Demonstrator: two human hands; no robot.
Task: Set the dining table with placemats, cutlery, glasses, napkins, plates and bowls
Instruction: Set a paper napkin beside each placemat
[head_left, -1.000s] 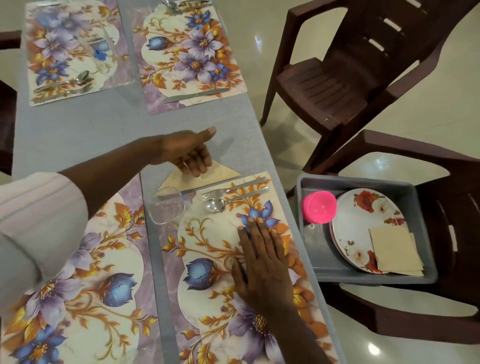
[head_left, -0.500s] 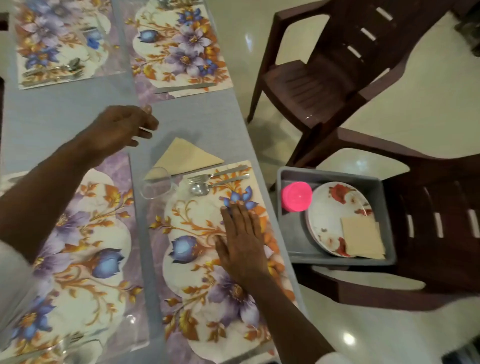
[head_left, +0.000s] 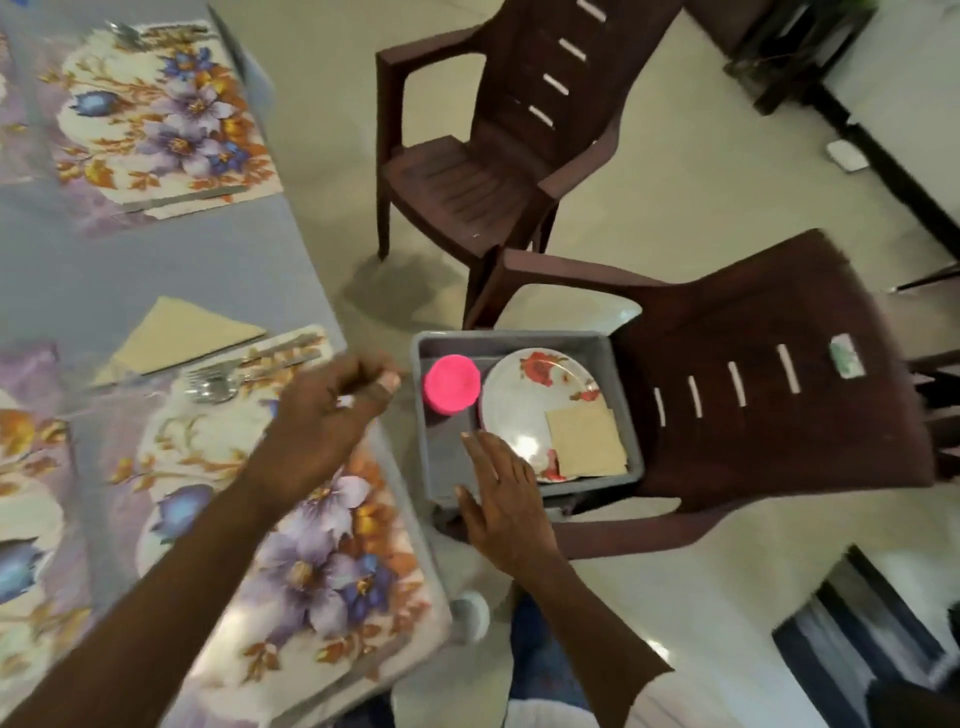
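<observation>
The right hand (head_left: 501, 499) has been lifted off the near placemat (head_left: 270, 493), where it lay flat half a second ago. It is now held over the near left corner of the tray (head_left: 519, 339), with fingers straight and released and fingertips just beside the plate (head_left: 530, 400). The left hand (head_left: 332, 415) has been brought from the left part of the bench (head_left: 156, 270) to its right edge, just short of the tray. Its fingers are loosely curled and nothing is seen in them, though the view is blurred.

On the bench, the folded napkin (head_left: 182, 332) and the cutlery (head_left: 223, 379) lie at the far edge of the placemat. The tray stands on a chair (head_left: 779, 405) beside the bench. In it are a pink bowl (head_left: 451, 383) at the far left corner, the plate, and a second napkin (head_left: 587, 441) laid on the plate.

The napkin step at this setting is judged done, and the plate or bowl is likely to be fetched next.
</observation>
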